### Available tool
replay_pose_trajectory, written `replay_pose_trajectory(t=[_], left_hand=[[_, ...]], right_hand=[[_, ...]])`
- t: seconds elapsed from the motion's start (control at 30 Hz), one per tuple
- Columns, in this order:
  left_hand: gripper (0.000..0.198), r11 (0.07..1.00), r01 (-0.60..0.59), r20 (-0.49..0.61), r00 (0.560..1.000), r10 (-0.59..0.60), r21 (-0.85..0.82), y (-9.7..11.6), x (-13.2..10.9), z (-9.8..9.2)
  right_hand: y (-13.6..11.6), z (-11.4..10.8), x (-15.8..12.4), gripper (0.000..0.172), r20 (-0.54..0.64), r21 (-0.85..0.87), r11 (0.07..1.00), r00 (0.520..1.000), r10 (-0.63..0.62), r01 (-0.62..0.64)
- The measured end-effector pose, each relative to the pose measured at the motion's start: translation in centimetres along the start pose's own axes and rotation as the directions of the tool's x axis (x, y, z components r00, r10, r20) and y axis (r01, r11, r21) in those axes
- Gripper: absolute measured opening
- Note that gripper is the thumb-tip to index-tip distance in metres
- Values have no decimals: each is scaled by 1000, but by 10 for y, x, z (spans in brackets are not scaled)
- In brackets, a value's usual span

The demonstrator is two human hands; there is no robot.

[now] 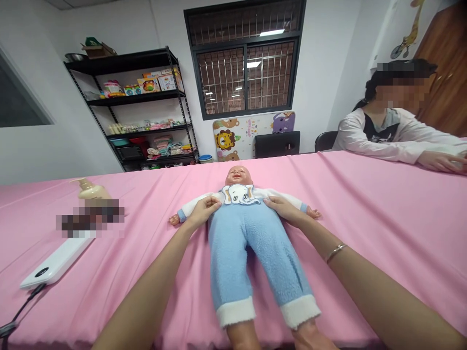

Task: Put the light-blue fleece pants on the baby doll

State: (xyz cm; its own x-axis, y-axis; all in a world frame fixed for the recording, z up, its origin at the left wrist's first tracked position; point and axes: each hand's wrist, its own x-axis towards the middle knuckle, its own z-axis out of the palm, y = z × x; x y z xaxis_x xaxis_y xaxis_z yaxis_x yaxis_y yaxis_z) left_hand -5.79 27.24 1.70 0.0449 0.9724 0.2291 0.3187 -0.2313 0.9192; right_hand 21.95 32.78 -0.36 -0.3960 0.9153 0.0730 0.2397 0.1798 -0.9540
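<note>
A baby doll lies on its back on the pink cloth, its head away from me and its bare feet at the near edge. It wears light blue fleece trousers with white cuffs and a white top with an elephant face on the chest. My left hand pinches the trousers' waist at the left side. At the opposite side of the waist, my right hand grips the fabric between thumb and fingers. The doll's arms stretch out to both sides, past my hands.
On the left, a cream pump bottle and a white power bank with a black cable lie on the pink cloth. A person sits at the far right, arms on the table. Black shelves stand behind.
</note>
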Motion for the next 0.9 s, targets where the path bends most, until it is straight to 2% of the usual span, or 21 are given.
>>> replay_pose_trajectory(t=[0.1,0.17,0.23,0.33,0.4,0.47,0.57,0.67,0.8,0.9], left_hand=[[38,981,-24,39,999,17,194,-1,-3,-6],[39,956,-23,99,995,-6,294,-1,-6,-11],[35,949,10,148,987,-60,315,-1,-8,-15],[16,960,79,207,968,-138,270,3,-11,-18],[6,970,92,257,954,-151,227,6,-13,-18],[12,983,85,282,951,-129,163,7,-14,-16],[23,996,88,260,961,-88,9,2,-14,-10],[30,978,119,192,978,-85,-172,-9,-11,-1],[39,911,168,38,985,-166,-377,-21,-9,16],[40,904,134,-39,986,-163,-406,-23,-9,28]], right_hand=[[2,-2,0,49,16,-197,978,998,-62,63],[4,-8,0,53,76,-279,959,997,-27,47],[5,-15,-1,52,151,-308,951,988,15,32],[2,-23,-6,33,266,-169,986,963,38,8],[-1,-23,-9,18,319,-40,998,945,64,-54],[-2,-19,-12,12,347,93,989,935,72,-111],[0,-6,-14,26,308,345,926,950,46,-157],[1,8,-15,40,177,536,836,984,21,-114],[-7,19,-16,42,42,656,746,993,112,-111],[-15,23,-17,43,-4,670,734,988,157,-114]])
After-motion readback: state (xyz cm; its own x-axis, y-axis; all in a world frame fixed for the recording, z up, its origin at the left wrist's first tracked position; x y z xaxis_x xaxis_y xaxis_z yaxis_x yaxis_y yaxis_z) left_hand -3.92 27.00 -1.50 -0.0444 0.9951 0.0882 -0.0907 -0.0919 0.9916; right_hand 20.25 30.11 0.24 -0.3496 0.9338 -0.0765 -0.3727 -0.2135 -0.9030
